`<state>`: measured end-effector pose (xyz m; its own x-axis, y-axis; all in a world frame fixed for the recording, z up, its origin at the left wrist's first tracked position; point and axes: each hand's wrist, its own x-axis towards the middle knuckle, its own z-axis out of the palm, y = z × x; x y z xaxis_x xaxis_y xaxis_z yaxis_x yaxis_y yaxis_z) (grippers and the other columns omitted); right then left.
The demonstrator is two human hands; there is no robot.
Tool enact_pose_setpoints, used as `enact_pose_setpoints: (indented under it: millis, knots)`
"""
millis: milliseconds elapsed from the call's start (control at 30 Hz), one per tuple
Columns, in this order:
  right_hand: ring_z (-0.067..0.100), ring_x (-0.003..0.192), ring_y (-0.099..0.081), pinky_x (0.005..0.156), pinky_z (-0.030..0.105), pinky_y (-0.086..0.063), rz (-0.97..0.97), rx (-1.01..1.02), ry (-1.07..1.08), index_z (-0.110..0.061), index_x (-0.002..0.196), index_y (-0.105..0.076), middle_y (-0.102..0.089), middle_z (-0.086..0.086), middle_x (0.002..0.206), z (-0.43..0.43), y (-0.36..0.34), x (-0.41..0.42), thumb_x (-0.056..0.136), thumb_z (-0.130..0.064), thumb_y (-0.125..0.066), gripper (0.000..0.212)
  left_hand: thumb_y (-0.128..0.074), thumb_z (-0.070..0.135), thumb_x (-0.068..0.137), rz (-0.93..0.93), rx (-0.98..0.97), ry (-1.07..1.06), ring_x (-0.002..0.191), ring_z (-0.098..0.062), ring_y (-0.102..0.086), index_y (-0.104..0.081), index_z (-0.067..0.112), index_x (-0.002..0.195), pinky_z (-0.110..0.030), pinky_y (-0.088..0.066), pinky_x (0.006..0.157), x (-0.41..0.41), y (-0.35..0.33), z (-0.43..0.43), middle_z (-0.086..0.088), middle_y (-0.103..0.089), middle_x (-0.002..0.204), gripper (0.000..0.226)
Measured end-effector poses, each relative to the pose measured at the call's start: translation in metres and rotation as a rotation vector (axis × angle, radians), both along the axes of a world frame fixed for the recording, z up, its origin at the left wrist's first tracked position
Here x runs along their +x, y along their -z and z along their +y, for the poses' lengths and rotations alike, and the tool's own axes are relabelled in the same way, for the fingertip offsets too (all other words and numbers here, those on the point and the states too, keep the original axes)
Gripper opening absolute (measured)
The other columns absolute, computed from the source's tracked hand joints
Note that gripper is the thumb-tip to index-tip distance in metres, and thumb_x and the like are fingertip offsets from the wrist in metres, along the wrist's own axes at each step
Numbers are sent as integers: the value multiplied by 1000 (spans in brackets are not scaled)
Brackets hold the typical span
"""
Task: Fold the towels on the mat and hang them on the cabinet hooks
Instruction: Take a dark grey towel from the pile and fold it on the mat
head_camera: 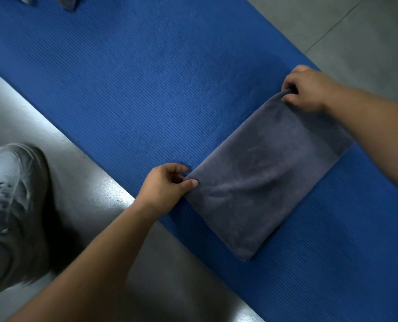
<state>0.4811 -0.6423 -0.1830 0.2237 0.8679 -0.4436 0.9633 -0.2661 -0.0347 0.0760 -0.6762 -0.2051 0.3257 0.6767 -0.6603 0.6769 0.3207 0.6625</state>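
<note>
Folded grey towel (265,180) lies on blue mat (146,89).

light: dim, cool | glare: floor (107,190) sheen | blur: shoe (12,182) smeared | edges: perhaps slightly bowed

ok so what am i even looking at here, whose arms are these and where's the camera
There is no machine here: these are a person's two bare arms. The single picture comes from a camera worn on their head and looking down, so you see roughly what they see. A blue mat lies across a grey floor, and a folded grey towel lies on the mat. The left hand pinches one corner of the towel. The right hand grips the next corner along the same edge, which is slightly lifted. At the lower left is a pale shoe, which is blurred. At the top edge are bits of grey cloth, perhaps more towels.
</note>
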Motion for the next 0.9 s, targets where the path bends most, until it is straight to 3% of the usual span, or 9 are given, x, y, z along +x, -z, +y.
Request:
enact_pose_setpoints:
  millis: [67, 200, 367, 467, 567, 667, 800, 900]
  knots:
    - [35, 101, -57, 87, 45, -49, 11, 72, -14, -19, 96, -60, -53, 7, 105, 5, 0, -4, 90, -27, -62, 10, -75, 28, 88, 45, 109, -60, 76, -7, -69, -76, 23, 85, -31, -57, 76, -4, -2, 8, 8, -74, 78, 5]
    - [36, 102, -56, 89, 48, -48, 18, 196, 26, -18, 106, -62, -56, 14, 111, 30, 4, -26, 95, -34, -56, 21, -64, 34, 94, 127, 241, -338, 73, -13, -64, -66, 17, 83, -29, -47, 64, -13, -5, 32, 5, -68, 76, 21]
    - [38, 109, -55, 96, 41, -45, 77, 365, 84, -12, 113, -64, -54, 19, 122, 71, 11, -49, 97, -32, -52, 28, -67, 29, 95, -72, 262, -383, 63, -1, -55, -64, 12, 86, -22, -48, 64, -25, -8, 56, 7, -63, 73, 19]
    - [33, 112, -55, 97, 35, -42, 131, 488, 118, -13, 112, -64, -57, 17, 123, 88, 2, -56, 95, -31, -51, 28, -67, 28, 95, -175, 322, -407, 69, -3, -58, -64, 20, 85, -27, -51, 67, -33, -12, 61, 13, -63, 75, 13]
    - [29, 111, -56, 95, 33, -42, 168, 579, 102, -10, 105, -66, -62, 16, 116, 88, -11, -55, 90, -31, -48, 31, -69, 25, 91, -314, 403, -327, 97, -7, -67, -64, 27, 86, -38, -57, 86, -33, -18, 54, 11, -71, 102, 7]
    - [27, 119, -53, 101, 30, -40, 179, 586, 81, -5, 105, -68, -62, 17, 121, 59, -18, -46, 89, -23, -52, 29, -71, 20, 86, -333, 608, -55, 125, -10, -57, -63, 16, 87, -29, -46, 102, -26, -20, 32, 2, -63, 125, 9]
    - [32, 132, -49, 114, 36, -37, 142, 479, 79, -3, 112, -68, -54, 18, 142, -1, -2, -14, 90, -9, -56, 26, -73, 22, 81, -296, 708, 275, 136, -25, -48, -63, 13, 82, -38, -44, 105, -12, -7, -6, -9, -54, 139, 13]
    - [32, 139, -43, 119, 41, -31, 87, 301, 80, -7, 118, -69, -46, 14, 152, -28, 13, 5, 90, -1, -58, 31, -75, 29, 79, -122, 707, 426, 139, -31, -45, -66, 18, 83, -49, -44, 105, -7, 8, -31, -11, -52, 143, 15]
